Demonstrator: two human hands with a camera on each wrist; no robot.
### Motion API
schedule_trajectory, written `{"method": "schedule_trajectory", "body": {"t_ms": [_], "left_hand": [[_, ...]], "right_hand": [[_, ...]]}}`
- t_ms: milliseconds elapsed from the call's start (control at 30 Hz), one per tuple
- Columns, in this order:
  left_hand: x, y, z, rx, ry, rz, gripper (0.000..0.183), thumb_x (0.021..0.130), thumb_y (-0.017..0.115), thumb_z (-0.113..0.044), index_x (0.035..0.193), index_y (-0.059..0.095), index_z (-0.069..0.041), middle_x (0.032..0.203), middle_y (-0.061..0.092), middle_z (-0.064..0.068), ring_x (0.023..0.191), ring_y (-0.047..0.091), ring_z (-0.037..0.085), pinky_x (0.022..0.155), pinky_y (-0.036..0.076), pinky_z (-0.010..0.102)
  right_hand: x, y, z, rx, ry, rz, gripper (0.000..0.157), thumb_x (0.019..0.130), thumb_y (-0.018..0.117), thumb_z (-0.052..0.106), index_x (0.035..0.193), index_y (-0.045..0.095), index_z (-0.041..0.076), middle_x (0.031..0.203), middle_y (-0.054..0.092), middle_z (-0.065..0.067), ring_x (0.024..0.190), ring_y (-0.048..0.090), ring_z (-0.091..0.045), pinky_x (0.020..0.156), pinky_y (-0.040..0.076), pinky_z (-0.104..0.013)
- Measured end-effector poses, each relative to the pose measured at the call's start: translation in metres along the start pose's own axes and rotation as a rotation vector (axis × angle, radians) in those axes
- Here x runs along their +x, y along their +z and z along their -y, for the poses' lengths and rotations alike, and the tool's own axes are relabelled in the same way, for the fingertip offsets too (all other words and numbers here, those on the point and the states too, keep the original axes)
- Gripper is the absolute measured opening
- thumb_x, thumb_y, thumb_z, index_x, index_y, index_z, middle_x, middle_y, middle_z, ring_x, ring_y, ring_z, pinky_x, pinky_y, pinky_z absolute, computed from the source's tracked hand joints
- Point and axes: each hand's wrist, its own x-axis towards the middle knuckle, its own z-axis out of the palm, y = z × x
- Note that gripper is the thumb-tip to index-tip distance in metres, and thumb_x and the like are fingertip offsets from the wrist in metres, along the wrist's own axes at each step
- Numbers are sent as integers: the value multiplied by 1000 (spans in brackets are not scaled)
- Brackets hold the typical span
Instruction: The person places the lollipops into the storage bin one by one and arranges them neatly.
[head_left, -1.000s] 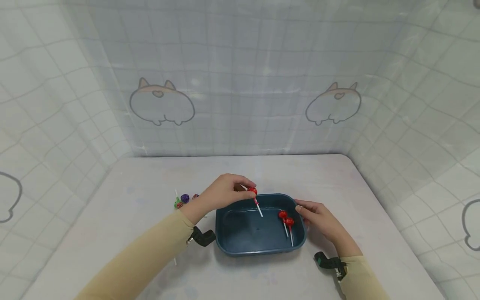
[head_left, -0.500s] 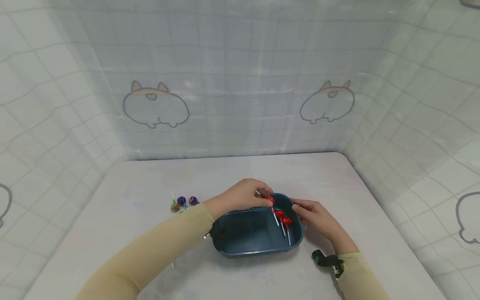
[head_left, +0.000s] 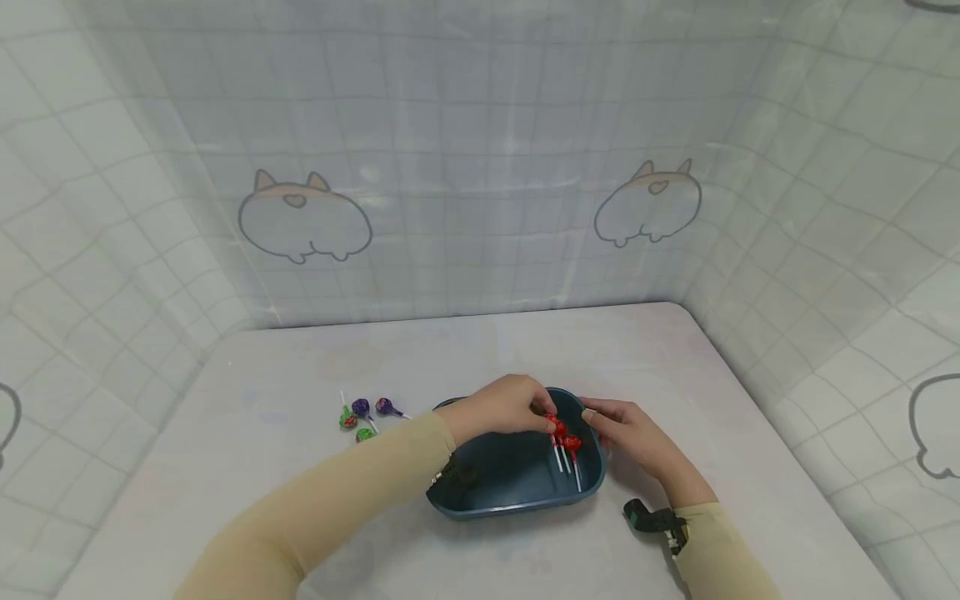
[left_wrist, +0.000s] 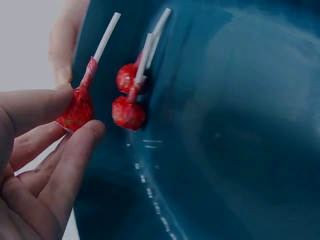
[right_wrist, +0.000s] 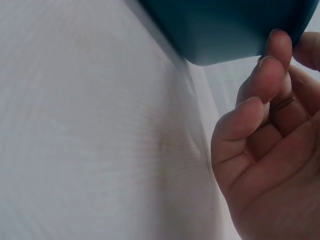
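L hand (head_left: 506, 406) in bin (head_left: 510, 483) at its R end, pinching one red lollipop (left_wrist: 77, 109) btwn thumb & fingers, head held, white stick free & pointing to bin's near side; can't tell if it touches bin floor. Two more red lollipops (left_wrist: 128, 113) lie just beside it inside bin, same end, sticks pointing same way roughly. R hand (head_left: 630, 429) grips bin's R end, thumb at rim, fingers curled against outer wall. L of bin: two purple lollipops (head_left: 361, 407) & two green lollipops (head_left: 347, 417), one partly hidden by L sleeve (head_left: 322, 496). Under bin: pale table (head_left: 600, 342); behind bin, well apart: grid-pattern curtain (head_left: 480, 217) w/ cartoon animal outlines. Black wrist device (head_left: 648, 518) on R arm, nr bin's R side
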Motion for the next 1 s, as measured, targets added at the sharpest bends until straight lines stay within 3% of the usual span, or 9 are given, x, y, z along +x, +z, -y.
{"method": "schedule_trajectory", "body": {"t_ms": [433,667,1000], "left_hand": [[8,21,3,112,-94,37,16,84,81,-34,90,76,-19,75,64,-14,70,58,4,62,48,21],[8,28,2,104,-123,32,19,82,83,-34,83,70,-19,70,61,-12,65,56,6,59,47,21],[12,32,2,83,-108,14,28,80,84,-34,93,67,-16,74,61,-12,66,57,5,60,47,20]], "right_hand": [[-1,-1,4,-1,1,4,50,100,58,40,139,57,9,85,64,-9,71,59,-33,63,51,-39],[-1,-1,4,-4,5,8,49,100,58,40,139,57,10,89,65,-8,72,59,-32,65,51,-39],[0,-3,3,-8,13,17,52,100,58,41,140,56,8,86,65,-8,73,60,-30,64,51,-38]]}}
